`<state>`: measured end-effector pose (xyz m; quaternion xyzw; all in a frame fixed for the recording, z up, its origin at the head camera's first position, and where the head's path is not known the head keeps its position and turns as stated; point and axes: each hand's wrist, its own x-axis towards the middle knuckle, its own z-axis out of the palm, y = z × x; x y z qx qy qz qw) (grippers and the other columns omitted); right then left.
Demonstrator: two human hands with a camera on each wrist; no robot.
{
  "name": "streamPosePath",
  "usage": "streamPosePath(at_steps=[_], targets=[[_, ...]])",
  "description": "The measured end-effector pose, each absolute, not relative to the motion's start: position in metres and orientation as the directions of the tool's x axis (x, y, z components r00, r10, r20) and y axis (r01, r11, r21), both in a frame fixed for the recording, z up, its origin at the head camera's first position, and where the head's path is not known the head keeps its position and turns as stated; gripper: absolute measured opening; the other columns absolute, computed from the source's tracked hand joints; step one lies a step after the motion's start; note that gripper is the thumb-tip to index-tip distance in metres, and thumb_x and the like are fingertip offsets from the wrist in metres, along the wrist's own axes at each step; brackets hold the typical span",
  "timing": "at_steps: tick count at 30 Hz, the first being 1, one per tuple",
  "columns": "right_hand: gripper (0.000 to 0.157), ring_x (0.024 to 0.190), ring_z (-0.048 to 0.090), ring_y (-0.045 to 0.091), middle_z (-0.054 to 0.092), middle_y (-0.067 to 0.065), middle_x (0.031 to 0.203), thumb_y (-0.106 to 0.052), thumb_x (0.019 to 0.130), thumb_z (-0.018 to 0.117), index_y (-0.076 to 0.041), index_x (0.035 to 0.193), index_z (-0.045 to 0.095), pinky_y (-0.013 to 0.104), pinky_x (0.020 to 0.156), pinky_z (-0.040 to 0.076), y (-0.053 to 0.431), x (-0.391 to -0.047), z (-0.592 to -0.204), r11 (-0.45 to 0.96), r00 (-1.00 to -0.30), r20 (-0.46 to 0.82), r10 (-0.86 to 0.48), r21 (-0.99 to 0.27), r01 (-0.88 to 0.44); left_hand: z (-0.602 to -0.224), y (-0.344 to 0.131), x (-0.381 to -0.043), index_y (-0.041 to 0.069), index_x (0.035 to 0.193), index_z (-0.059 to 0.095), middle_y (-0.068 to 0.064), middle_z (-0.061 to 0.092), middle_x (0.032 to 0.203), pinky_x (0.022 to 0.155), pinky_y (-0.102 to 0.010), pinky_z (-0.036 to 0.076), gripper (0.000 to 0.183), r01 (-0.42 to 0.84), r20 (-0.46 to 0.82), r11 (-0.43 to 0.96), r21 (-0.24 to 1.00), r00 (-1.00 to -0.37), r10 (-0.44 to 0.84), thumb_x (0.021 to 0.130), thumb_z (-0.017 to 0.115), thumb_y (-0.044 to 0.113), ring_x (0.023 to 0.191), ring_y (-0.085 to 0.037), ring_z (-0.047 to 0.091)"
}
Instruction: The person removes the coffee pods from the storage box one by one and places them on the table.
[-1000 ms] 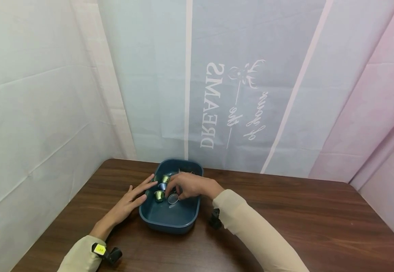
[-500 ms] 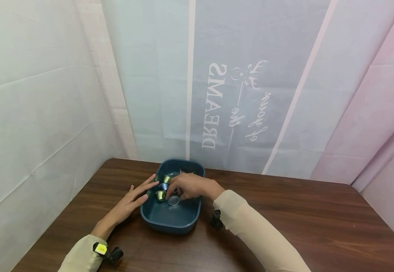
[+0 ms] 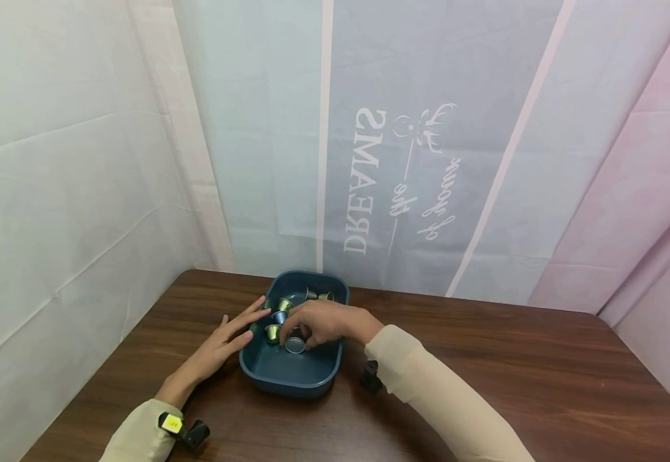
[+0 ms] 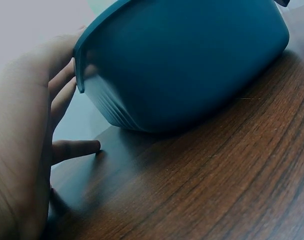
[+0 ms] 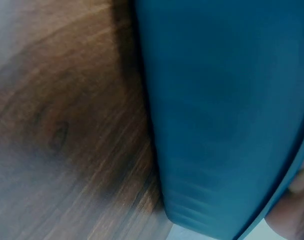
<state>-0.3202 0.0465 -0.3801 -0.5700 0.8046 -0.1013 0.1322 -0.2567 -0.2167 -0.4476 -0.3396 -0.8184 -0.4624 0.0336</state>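
Note:
A blue plastic basin [image 3: 290, 372] holds several small coffee capsules. My right hand [image 3: 326, 321] reaches into it, fingers bent down and pinching a capsule with a round silver lid [image 3: 295, 345]. Just left of those fingers lie a green capsule [image 3: 273, 333], a blue capsule [image 3: 280, 317] and another green capsule [image 3: 285, 304]. My left hand [image 3: 219, 346] rests its fairly straight fingertips on the basin's left rim. In the left wrist view, fingers [image 4: 64, 75] touch the rim from outside. The right wrist view shows mostly the basin's outer wall [image 5: 222, 110], which hides most of that hand.
At the basin's far end lie a dark capsule [image 3: 311, 294] and a yellowish capsule [image 3: 326, 297]. The brown wooden table [image 3: 485, 366] stretches to both sides. Behind it hangs a pale curtain [image 3: 266, 160] with mirrored lettering.
My right hand has shifted slightly toward the basin's near end, bringing the silver-lidded capsule along. Capsules at the far end show more now. My left hand stays at the rim.

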Motion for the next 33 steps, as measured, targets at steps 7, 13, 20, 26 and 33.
streamPosePath(at_steps=[7, 13, 20, 26, 33], targets=[[0.041, 0.074, 0.052, -0.001, 0.057, -0.017, 0.1, -0.008, 0.081, 0.078, -0.034, 0.111, 0.068, 0.015, 0.061, 0.044, 0.046, -0.316, -0.381, 0.316, -0.3, -0.101, -0.949, -0.272, -0.909, -0.446, -0.215, -0.256, 0.015, 0.147, 0.04, -0.011, 0.017, 0.158, 0.093, -0.077, -0.011, 0.048, 0.591, 0.376, 0.339, 0.732, -0.765, 0.523, 0.1, 0.041, 0.005, 0.142, -0.037, 0.016], [0.037, 0.072, 0.052, 0.0, 0.06, -0.018, 0.097, -0.008, 0.081, 0.078, -0.03, 0.11, 0.069, 0.015, 0.06, 0.044, 0.046, -0.315, -0.38, 0.309, -0.296, -0.089, -0.951, -0.286, -0.907, -0.447, -0.215, -0.256, 0.014, 0.147, 0.04, -0.012, 0.017, 0.158, 0.092, -0.078, -0.01, 0.049, 0.587, 0.372, 0.334, 0.738, -0.766, 0.525, 0.1, 0.042, 0.004, 0.141, -0.038, 0.017], [0.034, 0.071, 0.052, -0.002, 0.061, -0.021, 0.097, -0.01, 0.081, 0.078, -0.029, 0.108, 0.07, 0.015, 0.059, 0.045, 0.047, -0.315, -0.377, 0.314, -0.309, -0.066, -0.949, -0.297, -0.902, -0.448, -0.215, -0.256, 0.014, 0.148, 0.039, -0.012, 0.016, 0.158, 0.092, -0.077, -0.011, 0.048, 0.593, 0.375, 0.342, 0.729, -0.764, 0.525, 0.1, 0.041, 0.004, 0.142, -0.037, 0.017], [0.033, 0.073, 0.056, -0.003, 0.062, -0.022, 0.098, -0.013, 0.081, 0.078, -0.027, 0.11, 0.07, 0.016, 0.062, 0.045, 0.055, -0.315, -0.368, 0.324, -0.338, -0.011, -0.941, -0.314, -0.892, -0.447, -0.215, -0.255, 0.016, 0.148, 0.039, -0.012, 0.016, 0.158, 0.093, -0.077, -0.012, 0.048, 0.597, 0.38, 0.348, 0.723, -0.763, 0.523, 0.101, 0.041, 0.007, 0.142, -0.035, 0.016], [0.033, 0.08, 0.058, 0.005, 0.063, -0.016, 0.105, -0.014, 0.083, 0.077, -0.021, 0.114, 0.069, 0.017, 0.067, 0.047, 0.069, -0.317, -0.356, 0.283, -0.328, 0.092, -0.94, -0.327, -0.902, -0.45, -0.217, -0.256, 0.014, 0.148, 0.038, -0.012, 0.015, 0.158, 0.092, -0.077, -0.012, 0.048, 0.606, 0.387, 0.339, 0.72, -0.756, 0.529, 0.101, 0.04, 0.007, 0.143, -0.034, 0.015]])
